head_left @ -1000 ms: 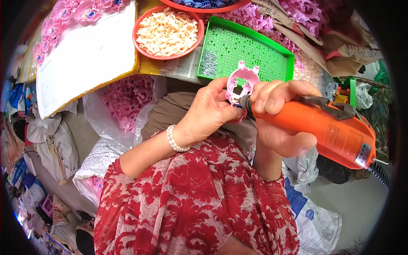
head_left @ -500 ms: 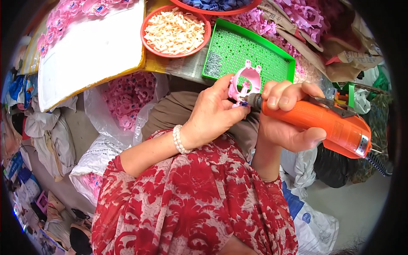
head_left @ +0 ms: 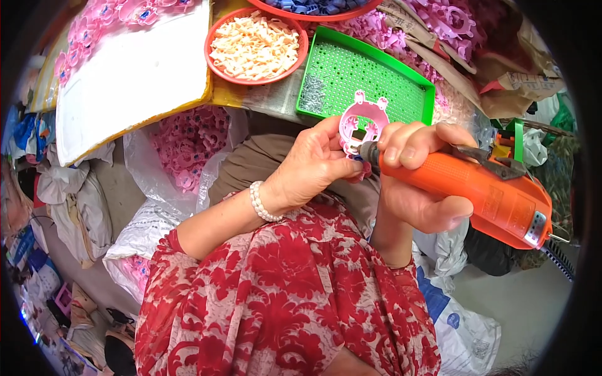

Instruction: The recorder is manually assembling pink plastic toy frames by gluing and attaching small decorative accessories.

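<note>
Here, the left hand (head_left: 313, 166) pinches a pink plastic ring part (head_left: 364, 122) upright above the lap, while the right hand (head_left: 417, 182) is wrapped around an orange electric screwdriver (head_left: 476, 188), long axis running right to left, tip at the part's lower edge. Since a second ago, both have risen slightly toward the green tray (head_left: 376, 75).

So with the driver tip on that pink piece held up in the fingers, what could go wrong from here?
1. The left hand pinches the pink plastic ring piece right beside the tip of the orange electric screwdriver; if the tip slips, it could hit the fingers.
2. The piece is held in the air over the lap, not over the green tray, so a dropped screw may fall among the bags below.
3. The right hand steadies the driver alone, so it may tilt.
</note>
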`<action>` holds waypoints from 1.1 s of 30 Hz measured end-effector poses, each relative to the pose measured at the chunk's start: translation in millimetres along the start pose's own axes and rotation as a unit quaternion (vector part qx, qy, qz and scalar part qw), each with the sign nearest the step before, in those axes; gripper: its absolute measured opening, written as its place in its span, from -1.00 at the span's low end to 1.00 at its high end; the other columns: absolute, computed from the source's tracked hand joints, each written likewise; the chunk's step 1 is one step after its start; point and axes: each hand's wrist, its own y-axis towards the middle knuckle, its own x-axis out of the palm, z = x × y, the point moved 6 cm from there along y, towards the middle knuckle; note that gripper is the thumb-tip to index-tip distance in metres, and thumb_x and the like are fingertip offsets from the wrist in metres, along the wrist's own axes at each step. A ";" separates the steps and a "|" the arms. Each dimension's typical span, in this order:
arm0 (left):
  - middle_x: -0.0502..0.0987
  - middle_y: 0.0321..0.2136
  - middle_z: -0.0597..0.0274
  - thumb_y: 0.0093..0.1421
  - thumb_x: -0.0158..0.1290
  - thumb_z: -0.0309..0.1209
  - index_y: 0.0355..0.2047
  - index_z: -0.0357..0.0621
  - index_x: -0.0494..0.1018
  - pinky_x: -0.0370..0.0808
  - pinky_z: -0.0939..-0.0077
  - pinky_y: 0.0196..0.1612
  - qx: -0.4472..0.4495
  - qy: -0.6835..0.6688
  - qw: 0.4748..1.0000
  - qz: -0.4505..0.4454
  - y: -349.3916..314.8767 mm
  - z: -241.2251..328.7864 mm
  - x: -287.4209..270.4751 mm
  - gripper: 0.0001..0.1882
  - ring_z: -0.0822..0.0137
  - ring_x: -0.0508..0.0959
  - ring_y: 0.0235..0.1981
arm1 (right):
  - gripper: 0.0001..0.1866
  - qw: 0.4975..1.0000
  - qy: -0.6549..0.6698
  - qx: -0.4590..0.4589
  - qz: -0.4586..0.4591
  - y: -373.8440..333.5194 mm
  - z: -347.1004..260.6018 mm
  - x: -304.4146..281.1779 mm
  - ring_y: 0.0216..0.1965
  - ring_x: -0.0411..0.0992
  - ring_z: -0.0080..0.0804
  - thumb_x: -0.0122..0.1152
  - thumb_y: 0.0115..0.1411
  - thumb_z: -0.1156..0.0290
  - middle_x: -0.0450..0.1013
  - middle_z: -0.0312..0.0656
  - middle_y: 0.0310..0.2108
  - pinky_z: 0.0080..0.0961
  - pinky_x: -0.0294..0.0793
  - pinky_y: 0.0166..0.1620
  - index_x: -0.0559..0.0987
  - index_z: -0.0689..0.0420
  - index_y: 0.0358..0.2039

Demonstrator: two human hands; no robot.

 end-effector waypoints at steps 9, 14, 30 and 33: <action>0.46 -0.33 0.34 -0.01 0.01 -0.74 -0.03 -0.25 0.27 0.44 0.68 -0.39 0.001 0.054 0.998 0.042 0.8 -3.0 2.9 -0.51 0.59 0.45 -0.43 | -0.18 0.998 -0.046 0.018 0.038 -6.1 1.8 -0.2 -0.47 0.31 -0.41 -0.01 0.04 -0.30 0.33 -0.25 -0.46 -0.39 0.33 -0.31 0.25 0.21 0.02; 0.45 -0.35 0.35 -0.01 -0.01 -0.76 -0.03 -0.26 0.27 0.41 0.71 -0.42 0.020 0.035 0.998 0.057 2.4 -4.3 5.3 -0.52 0.60 0.44 -0.44 | -0.20 0.999 -0.030 0.025 0.035 -6.7 3.1 -3.7 -0.48 0.31 -0.42 0.02 0.03 -0.30 0.33 -0.25 -0.47 -0.38 0.33 -0.31 0.26 0.18 0.00; 0.45 -0.27 0.31 -0.01 -0.01 -0.77 0.00 -0.25 0.22 0.44 0.68 -0.34 0.017 0.028 0.998 0.057 0.8 -5.1 2.5 -0.48 0.55 0.46 -0.33 | -0.23 0.997 -0.025 0.045 0.051 -7.9 4.5 -2.9 -0.48 0.31 -0.42 0.06 0.03 -0.26 0.33 -0.27 -0.46 -0.39 0.32 -0.31 0.27 0.15 0.00; 0.43 -0.22 0.29 0.02 -0.01 -0.75 0.03 -0.24 0.20 0.45 0.67 -0.31 0.003 0.016 0.999 0.036 -2.8 -7.2 3.4 -0.48 0.53 0.46 -0.29 | -0.21 0.998 -0.047 0.034 0.036 -8.4 2.2 -2.0 -0.47 0.31 -0.42 0.07 0.03 -0.25 0.34 -0.27 -0.46 -0.40 0.32 -0.31 0.24 0.15 0.05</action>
